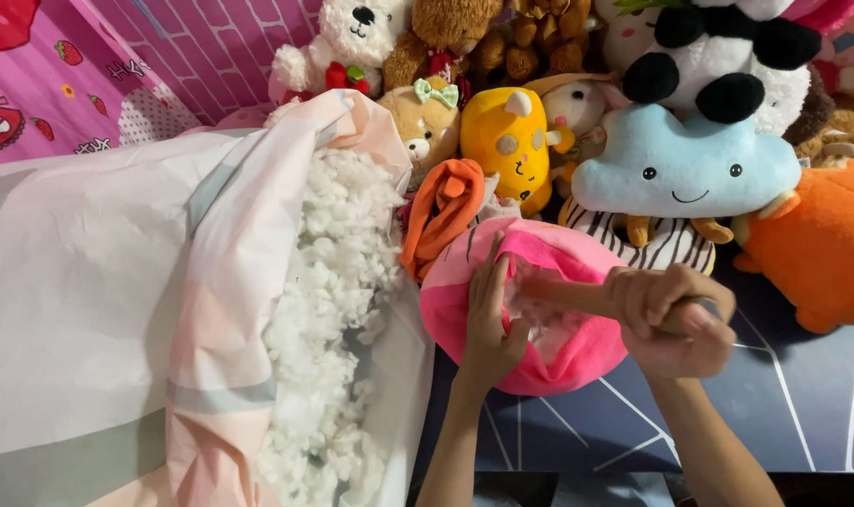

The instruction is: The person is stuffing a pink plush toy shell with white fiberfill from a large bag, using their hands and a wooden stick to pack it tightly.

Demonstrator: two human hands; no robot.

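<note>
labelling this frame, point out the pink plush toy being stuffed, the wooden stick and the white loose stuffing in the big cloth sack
pink plush toy (577, 352): head view, on its lower pink rim
wooden stick (568, 291): head view, on its bare shaft
white loose stuffing (338, 272): head view, on the middle of the heap
</note>
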